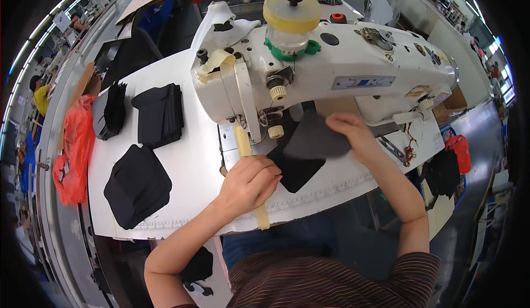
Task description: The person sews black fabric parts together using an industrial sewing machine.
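My right hand [356, 137] pinches the upper right edge of a dark grey fabric piece [317, 137], slightly blurred and lifted over the sewing machine bed. Beneath it lies a black fabric piece [301, 176], partly covered. The curled fingers of my left hand [251, 184] close on that black piece's left edge, just in front of the needle area; the fingertips are partly hidden. Both hands are below the arm of a white sewing machine [326, 59]. A strip of yellow tape [243, 141] runs down the bed beside my left hand.
Left on the white table [193, 170] lie black fabric stacks: one near the front [138, 186], one behind it [158, 115], another at the far left [109, 112]. A red plastic bag [77, 153] hangs at the left edge. Scissors [392, 149] lie right of my right hand.
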`<action>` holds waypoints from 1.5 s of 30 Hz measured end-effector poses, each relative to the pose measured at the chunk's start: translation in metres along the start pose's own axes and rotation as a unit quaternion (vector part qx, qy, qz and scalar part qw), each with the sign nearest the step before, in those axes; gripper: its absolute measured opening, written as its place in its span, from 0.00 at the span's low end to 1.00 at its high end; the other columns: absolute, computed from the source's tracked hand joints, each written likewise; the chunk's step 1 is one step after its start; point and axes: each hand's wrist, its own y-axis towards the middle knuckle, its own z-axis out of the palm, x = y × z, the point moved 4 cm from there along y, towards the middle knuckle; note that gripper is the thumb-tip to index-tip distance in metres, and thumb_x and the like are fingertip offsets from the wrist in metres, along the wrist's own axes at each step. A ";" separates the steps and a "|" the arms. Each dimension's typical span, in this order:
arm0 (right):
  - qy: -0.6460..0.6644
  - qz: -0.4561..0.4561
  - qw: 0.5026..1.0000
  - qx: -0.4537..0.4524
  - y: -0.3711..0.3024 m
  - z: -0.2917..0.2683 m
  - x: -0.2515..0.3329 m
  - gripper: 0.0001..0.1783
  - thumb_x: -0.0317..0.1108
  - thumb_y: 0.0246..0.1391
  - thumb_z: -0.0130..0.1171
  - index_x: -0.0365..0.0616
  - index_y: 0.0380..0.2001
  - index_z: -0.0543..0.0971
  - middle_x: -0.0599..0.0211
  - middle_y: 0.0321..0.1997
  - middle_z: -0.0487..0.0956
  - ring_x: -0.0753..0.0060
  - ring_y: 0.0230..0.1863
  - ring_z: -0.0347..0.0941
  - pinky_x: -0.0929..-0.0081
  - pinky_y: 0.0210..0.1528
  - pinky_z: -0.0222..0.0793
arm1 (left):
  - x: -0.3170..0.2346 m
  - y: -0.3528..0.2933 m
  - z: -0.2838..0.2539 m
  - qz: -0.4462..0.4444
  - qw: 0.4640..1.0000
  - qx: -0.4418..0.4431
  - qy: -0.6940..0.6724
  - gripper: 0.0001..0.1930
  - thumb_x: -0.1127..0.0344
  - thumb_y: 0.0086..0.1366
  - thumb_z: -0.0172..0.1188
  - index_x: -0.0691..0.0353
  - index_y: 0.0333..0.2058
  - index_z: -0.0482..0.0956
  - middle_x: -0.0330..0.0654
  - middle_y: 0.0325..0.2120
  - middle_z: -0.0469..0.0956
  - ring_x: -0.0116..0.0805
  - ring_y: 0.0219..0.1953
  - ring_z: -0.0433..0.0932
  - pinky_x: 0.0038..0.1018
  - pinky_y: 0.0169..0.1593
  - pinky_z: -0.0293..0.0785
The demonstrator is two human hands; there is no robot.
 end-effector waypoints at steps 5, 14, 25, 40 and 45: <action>0.173 -0.106 0.976 -0.082 -0.030 -0.052 0.022 0.15 0.38 0.65 0.55 0.38 0.46 0.75 0.69 0.42 0.79 0.78 0.41 0.75 0.84 0.44 0.70 | 0.004 0.009 0.013 0.010 0.999 0.049 0.003 0.09 0.74 0.52 0.67 0.62 0.34 0.80 0.44 0.38 0.77 0.42 0.42 0.77 0.32 0.44 0.74; -0.558 -0.688 0.460 -0.057 -0.030 -0.006 0.034 0.13 0.25 0.46 0.61 0.40 0.38 0.79 0.58 0.44 0.82 0.59 0.46 0.80 0.67 0.48 0.79 | -0.003 0.035 0.048 0.042 0.997 0.065 -0.022 0.09 0.74 0.52 0.66 0.64 0.34 0.80 0.44 0.38 0.79 0.41 0.45 0.78 0.33 0.46 0.74; -0.561 -0.590 0.574 -0.091 -0.013 0.029 0.044 0.19 0.36 0.49 0.65 0.41 0.45 0.80 0.62 0.47 0.81 0.59 0.55 0.72 0.61 0.56 0.68 | -0.003 0.012 0.037 0.005 0.999 0.040 0.003 0.08 0.73 0.54 0.66 0.63 0.34 0.82 0.43 0.37 0.80 0.41 0.47 0.78 0.33 0.48 0.76; -0.446 -0.333 0.824 0.102 -0.006 0.085 0.027 0.13 0.29 0.54 0.62 0.41 0.42 0.74 0.61 0.38 0.79 0.61 0.34 0.76 0.71 0.38 0.71 | 0.166 -0.022 -0.167 -0.369 0.916 0.003 0.156 0.20 0.63 0.57 0.66 0.71 0.44 0.81 0.56 0.36 0.83 0.48 0.37 0.83 0.34 0.46 0.77; -0.516 -0.485 0.670 0.222 -0.025 0.096 0.017 0.24 0.31 0.49 0.64 0.40 0.52 0.75 0.53 0.51 0.77 0.55 0.55 0.75 0.64 0.52 0.75 | 0.160 -0.016 -0.156 -0.357 0.894 0.000 0.272 0.18 0.63 0.58 0.64 0.71 0.42 0.81 0.58 0.34 0.82 0.47 0.36 0.83 0.34 0.43 0.77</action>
